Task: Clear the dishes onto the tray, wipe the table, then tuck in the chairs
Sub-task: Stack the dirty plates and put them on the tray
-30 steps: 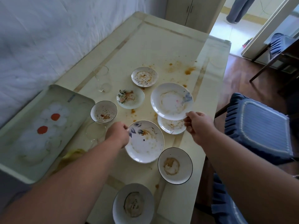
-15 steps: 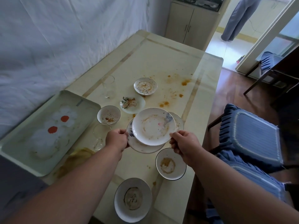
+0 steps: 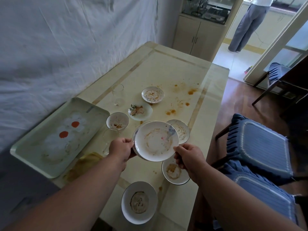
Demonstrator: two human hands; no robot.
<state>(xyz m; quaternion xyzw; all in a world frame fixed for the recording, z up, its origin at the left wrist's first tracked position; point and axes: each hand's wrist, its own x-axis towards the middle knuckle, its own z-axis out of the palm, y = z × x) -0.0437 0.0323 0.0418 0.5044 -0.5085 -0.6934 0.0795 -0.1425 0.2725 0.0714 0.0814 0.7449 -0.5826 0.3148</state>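
Barely begun: two stacked plates gripped by left hand and right hand, tray bare, table unwiped.

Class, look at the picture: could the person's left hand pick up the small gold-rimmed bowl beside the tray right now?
Probably not yet. The left hand grips a plate beneath the top plate. The bowl sits close by, unobstructed.

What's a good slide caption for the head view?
Both hands stack two dirty plates above the stained table.
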